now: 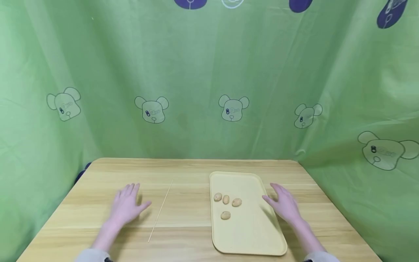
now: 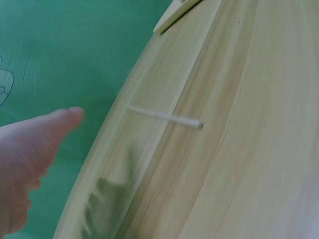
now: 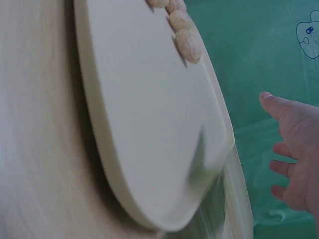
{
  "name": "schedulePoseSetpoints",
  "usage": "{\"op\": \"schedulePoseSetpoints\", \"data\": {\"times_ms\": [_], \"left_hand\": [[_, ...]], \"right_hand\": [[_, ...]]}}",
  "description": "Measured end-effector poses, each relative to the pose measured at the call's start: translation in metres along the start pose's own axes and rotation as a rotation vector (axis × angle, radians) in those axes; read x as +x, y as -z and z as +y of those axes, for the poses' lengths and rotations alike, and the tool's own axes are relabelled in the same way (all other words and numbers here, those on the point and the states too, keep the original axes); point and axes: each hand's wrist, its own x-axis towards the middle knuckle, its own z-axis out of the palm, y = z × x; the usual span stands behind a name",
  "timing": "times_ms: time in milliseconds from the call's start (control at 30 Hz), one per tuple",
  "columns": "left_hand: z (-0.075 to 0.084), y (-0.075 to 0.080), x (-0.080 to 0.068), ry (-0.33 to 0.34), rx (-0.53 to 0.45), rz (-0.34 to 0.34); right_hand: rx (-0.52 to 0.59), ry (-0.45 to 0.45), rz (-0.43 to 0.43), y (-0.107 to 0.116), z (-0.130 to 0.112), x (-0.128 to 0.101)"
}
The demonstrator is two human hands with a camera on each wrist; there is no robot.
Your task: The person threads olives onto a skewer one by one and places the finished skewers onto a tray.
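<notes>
The skewer [image 1: 161, 210], a thin pale wooden stick, lies flat on the tabletop [image 1: 183, 171] just to the right of your left hand [image 1: 126, 205] and well to the left of the tray [image 1: 258, 233], running from near the front edge up and slightly rightward toward the back.

Starting at the left, your left hand rests palm down on the wood, fingers straight and loosely spread, thumb pointing out toward the skewer without touching it; it holds nothing. In the left wrist view your thumb [image 2: 55, 124] shows at the left edge and the skewer's end [image 2: 164, 116] lies apart from it on the tabletop [image 2: 239, 164].

Past the skewer comes the yellow tray, set lengthwise on the right half of the tabletop. Four small tan potatoes sit on it: three in a row [image 1: 226, 200] near the middle, close together, and a fourth potato [image 1: 225, 215] alone just in front of them.

At the right, your right hand [image 1: 284, 203] lies beside the tray's right rim, fingers straight and relaxed, thumb reaching to the rim; whether it touches the rim I cannot tell. It holds nothing. The right wrist view shows that hand's fingers [image 3: 291, 144] spread, apart from the tray [image 3: 149, 124], with potatoes [image 3: 187, 44] at the tray's far end.
</notes>
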Motion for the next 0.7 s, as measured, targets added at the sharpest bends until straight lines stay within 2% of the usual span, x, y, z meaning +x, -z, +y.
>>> {"op": "schedulePoseSetpoints", "data": {"times_ms": [100, 300, 700], "left_hand": [[0.009, -0.003, 0.001, 0.014, -0.067, -0.030], [0.023, -0.009, 0.002, 0.113, -0.249, -0.089], [0.042, -0.021, -0.005, 0.177, -0.395, -0.121]], "right_hand": [[0.087, -0.010, -0.007, -0.002, -0.004, 0.003], [0.232, -0.049, -0.057, -0.006, -0.014, 0.006], [0.458, -0.090, -0.142, -0.026, -0.027, 0.012]]}}
